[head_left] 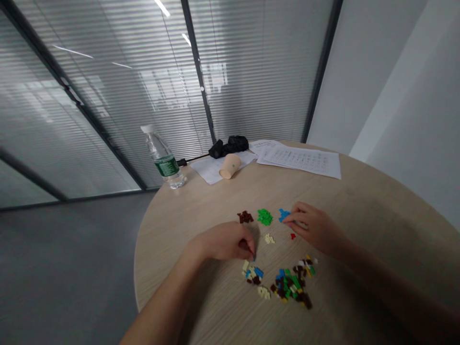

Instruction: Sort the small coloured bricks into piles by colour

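My left hand (235,242) is closed in a pinch just above a small mixed heap of building bricks (254,274) in blue, cream and brown. A bit of blue shows at its fingertips, a small blue brick (253,258). Over at the blue brick pile (283,214), my right hand (312,224) has its thumb and fingers drawn together at the pile's edge; what they hold is hidden. Between the hands lie a green brick pile (265,217), a brown brick pile (246,217), a few cream bricks (269,238) and a little red brick group (293,236).
A larger mixed brick heap (291,285) spreads near me, beside more cream bricks (264,293). Toward the back of the round table (161,239) stand a water bottle (165,160), a tipped paper cup (230,166), a black bundle (233,145) and printed sheets (302,159).
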A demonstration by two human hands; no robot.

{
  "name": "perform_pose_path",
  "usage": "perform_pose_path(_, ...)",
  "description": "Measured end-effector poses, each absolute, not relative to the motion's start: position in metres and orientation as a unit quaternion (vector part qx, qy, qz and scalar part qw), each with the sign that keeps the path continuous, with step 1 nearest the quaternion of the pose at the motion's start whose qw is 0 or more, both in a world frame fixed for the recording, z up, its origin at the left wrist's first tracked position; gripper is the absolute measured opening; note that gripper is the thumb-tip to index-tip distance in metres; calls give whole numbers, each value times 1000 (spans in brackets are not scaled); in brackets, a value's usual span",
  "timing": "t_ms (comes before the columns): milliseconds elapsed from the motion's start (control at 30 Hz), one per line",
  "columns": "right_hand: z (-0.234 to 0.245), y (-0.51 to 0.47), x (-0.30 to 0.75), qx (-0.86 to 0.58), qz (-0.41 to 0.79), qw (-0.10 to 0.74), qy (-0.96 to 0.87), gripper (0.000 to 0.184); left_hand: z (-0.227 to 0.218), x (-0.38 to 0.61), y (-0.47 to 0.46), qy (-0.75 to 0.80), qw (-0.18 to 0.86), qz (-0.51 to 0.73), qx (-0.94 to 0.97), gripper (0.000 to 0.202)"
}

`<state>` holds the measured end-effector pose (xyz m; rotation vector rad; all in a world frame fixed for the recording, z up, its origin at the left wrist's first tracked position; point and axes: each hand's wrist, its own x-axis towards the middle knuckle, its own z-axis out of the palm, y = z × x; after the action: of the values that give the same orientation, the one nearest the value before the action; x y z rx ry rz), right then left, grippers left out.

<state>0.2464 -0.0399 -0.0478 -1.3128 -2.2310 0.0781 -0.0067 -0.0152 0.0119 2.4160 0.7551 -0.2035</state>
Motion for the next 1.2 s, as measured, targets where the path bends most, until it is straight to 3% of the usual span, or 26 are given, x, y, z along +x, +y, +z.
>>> perform_pose_path(333, -29, -69, 207, -396, 123, 350, -840, 4, 13, -9, -12, 254, 404, 21, 879, 9)
perform_pose_path(433, -27, -79, 194, -383, 141, 351, -843, 13, 13, -7, -11, 243, 445, 46, 861, 11)
perform_pose_path(533, -29, -81, 189, -396, 139, 362, -832, 16, 9, -4, -12, 245, 492, 69, 833, 15)
perform_pose_path(733, -28, -78, 191, -404, 94, 407, -814, 6, 2, 8, -17, 266, 528, 123, 797, 17)
perform_pose_path(900, -25, -70, 206, -408, 10, 426, -808, 6, 5, 12, -19, 306, 498, 171, 793, 18)
perform_pose_path(1033, -32, -51, 233, -462, -41, 426, -777, 11, 10, 3, -16, 333, 424, 135, 831, 22)
perform_pose_path(1200, -43, -34, 255, -565, 38, 339, -751, 13, 14, -9, -11, 343, 334, 46, 877, 15)
